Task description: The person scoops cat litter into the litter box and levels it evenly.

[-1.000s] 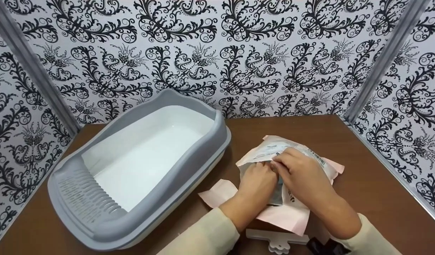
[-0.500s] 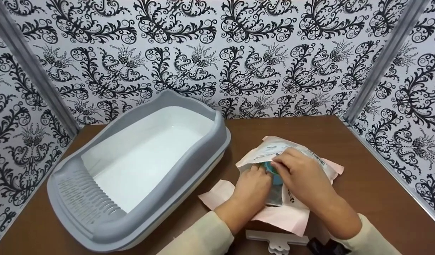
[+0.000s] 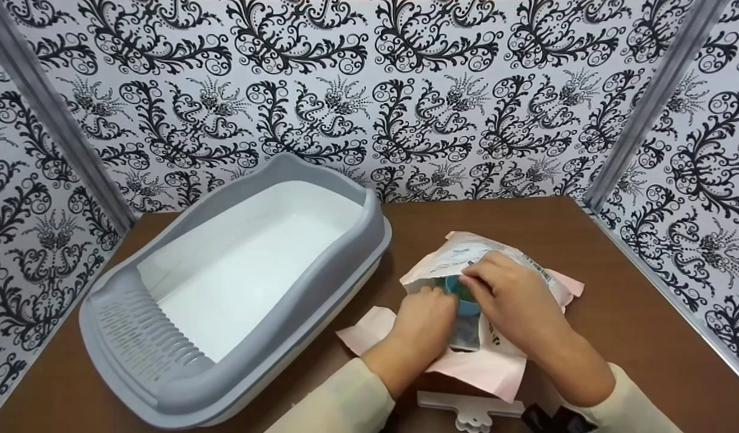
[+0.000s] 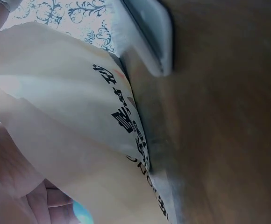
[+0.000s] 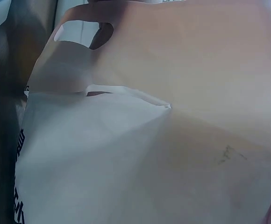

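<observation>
A pale pink and white printed bag (image 3: 451,255) lies on the brown table with its torn mouth facing me. My right hand (image 3: 520,294) pinches the upper edge of that mouth and holds it raised. Inside the opening is a blue cup (image 3: 469,307) with something green in it. My left hand (image 3: 426,319) grips the cup's left side with curled fingers, partly inside the bag. In the left wrist view, a bit of the cup (image 4: 82,213) shows beside the fingers (image 4: 56,198). Bag material (image 5: 196,70) with a handle hole fills most of the right wrist view.
To the left stands a large grey and white litter tray (image 3: 339,270) with a slotted front step. A white bag clip (image 3: 472,410) lies in front of the bag. Beside it is a black object (image 3: 556,419), partly under the right sleeve. Patterned walls (image 3: 435,120) enclose the table.
My left hand has drawn back slightly from inside the bag, and the blue cup has come into sight at the opening. My right hand stays on the bag's edge.
</observation>
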`<state>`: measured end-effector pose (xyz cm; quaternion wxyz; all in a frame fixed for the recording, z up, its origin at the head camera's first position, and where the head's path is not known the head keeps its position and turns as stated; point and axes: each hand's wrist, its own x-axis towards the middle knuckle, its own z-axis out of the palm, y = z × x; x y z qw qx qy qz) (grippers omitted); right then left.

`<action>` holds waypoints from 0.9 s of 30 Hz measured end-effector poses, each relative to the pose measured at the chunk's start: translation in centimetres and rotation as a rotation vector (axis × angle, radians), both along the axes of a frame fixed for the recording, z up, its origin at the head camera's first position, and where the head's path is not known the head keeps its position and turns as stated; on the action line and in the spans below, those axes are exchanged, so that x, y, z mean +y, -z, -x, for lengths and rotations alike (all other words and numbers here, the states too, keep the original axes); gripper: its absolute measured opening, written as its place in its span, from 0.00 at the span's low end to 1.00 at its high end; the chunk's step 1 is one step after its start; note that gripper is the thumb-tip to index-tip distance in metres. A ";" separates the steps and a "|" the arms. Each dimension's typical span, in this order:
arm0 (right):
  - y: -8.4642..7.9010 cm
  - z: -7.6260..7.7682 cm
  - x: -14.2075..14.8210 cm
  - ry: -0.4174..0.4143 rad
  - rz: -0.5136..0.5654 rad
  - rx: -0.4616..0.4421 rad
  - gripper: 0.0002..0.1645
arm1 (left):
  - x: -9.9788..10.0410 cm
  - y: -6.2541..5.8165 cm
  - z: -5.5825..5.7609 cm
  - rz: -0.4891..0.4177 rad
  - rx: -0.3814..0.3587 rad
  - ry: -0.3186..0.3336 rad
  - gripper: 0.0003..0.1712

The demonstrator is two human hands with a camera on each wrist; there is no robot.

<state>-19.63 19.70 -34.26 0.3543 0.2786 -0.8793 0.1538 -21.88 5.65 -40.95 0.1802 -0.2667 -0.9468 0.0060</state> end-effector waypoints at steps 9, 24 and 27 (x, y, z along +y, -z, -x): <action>0.0 0.1 0.0 0.004 -0.009 -0.004 0.05 | -1.0 -0.2 -0.1 -0.002 -0.042 -0.006 0.09; 0.0 0.0 0.1 0.018 -0.010 -0.040 0.05 | -2.9 0.3 -1.0 -0.019 -0.025 -0.002 0.06; 0.0 0.0 0.0 0.012 -0.008 -0.038 0.05 | -3.2 0.2 -1.1 -0.024 -0.041 -0.013 0.06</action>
